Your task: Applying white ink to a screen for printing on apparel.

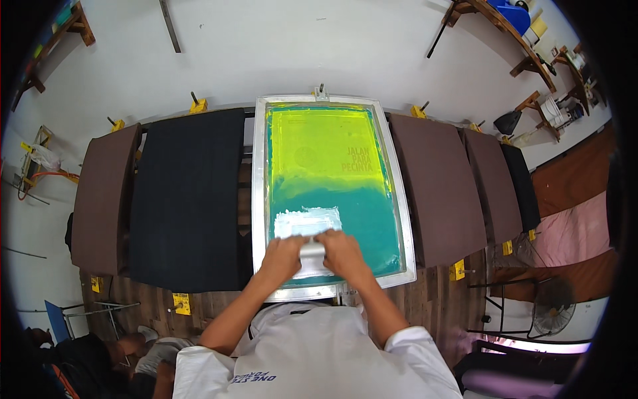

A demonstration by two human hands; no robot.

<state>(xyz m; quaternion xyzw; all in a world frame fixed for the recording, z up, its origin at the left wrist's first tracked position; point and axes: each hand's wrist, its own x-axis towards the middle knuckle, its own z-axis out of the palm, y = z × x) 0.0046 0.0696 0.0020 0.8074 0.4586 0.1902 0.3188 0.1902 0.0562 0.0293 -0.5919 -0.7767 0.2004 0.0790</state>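
Both my hands grip a squeegee [312, 251] with a pale metallic handle, near the close end of a framed printing screen [405, 233]. My left hand [284, 257] closes on its left side, and my right hand [341, 252] closes on its right side. Just beyond the squeegee, white ink [307, 218] lies smeared on the mesh, left of the middle. The mesh is yellow-green in its far half, with a faint printed design, and teal in its near half. My hands hide much of the squeegee's blade.
Shirt boards flank the screen: a black one [186, 199] on the left, a brown one [438, 193] on the right, more beyond. Yellow clamps [181, 304] stick out at the ends. A fan [553, 307] stands lower right. Another person [86, 359] is at lower left.
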